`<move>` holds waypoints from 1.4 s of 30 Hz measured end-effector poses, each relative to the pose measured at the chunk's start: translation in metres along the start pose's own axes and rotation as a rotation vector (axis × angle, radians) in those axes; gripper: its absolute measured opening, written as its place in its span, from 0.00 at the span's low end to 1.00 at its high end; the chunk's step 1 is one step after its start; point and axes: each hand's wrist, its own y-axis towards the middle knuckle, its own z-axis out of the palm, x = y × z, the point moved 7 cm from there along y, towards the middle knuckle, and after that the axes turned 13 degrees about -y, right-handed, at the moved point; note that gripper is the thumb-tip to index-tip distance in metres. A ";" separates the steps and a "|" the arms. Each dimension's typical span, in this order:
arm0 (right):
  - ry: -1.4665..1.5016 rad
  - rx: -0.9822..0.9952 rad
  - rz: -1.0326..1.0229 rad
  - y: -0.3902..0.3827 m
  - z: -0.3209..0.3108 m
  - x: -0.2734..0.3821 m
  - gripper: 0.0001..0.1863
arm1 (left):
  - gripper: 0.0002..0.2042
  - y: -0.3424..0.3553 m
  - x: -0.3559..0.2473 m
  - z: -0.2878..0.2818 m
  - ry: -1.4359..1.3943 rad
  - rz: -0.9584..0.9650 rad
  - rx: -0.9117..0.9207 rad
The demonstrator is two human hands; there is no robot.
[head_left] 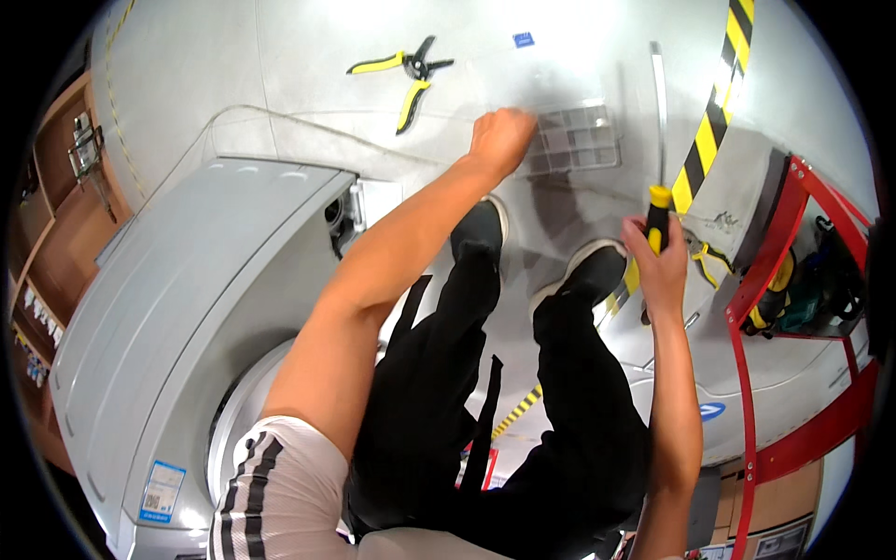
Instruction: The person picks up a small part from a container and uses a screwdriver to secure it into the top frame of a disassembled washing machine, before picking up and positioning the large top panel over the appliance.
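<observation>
My right hand (pixel 658 257) is wrapped round the yellow-and-black handle of a screwdriver (pixel 659 213), whose long pale shaft points away from me. My left hand (pixel 502 140) is closed, knuckles up, at the left edge of a clear compartment box (pixel 583 140) on the floor. Its fingertips are hidden, so whether it grips the box or something small does not show. Beyond it lie spread pliers (pixel 416 70) with yellow-and-black handles. Another yellow-and-black pair of pliers (pixel 711 259) rests just right of my right hand, beside a small heap of dark bits (pixel 723 220).
A grey front-loading washing machine (pixel 187 271) stands close on my left, with a thin cable (pixel 308 123) beyond it. A red metal frame (pixel 747 373) holding tools is at right. Yellow-black tape (pixel 709 131) crosses the floor. A small blue card (pixel 523 39) lies far off.
</observation>
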 end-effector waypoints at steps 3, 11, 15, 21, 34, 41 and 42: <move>-0.250 -0.159 -0.117 0.047 0.008 -0.009 0.17 | 0.05 -0.001 -0.008 -0.008 -0.021 0.129 0.021; -0.454 -0.339 -0.238 0.101 0.042 -0.011 0.19 | 0.03 -0.007 -0.010 -0.005 -0.071 0.224 -0.013; -0.376 -0.228 -0.099 0.095 0.045 -0.011 0.17 | 0.03 -0.014 -0.011 -0.009 -0.095 0.087 0.019; 0.026 -0.070 -0.043 0.099 0.051 -0.019 0.13 | 0.04 -0.018 -0.018 -0.014 -0.178 0.076 -0.083; 0.481 -0.011 -0.038 0.081 0.074 -0.032 0.10 | 0.05 -0.033 -0.013 -0.017 -0.102 0.055 -0.117; 0.543 0.003 0.023 0.081 0.080 -0.047 0.12 | 0.09 -0.030 0.001 -0.011 -0.254 -0.113 0.004; 0.566 0.004 0.034 0.079 0.081 -0.045 0.12 | 0.08 -0.030 0.003 -0.009 -0.249 -0.129 0.012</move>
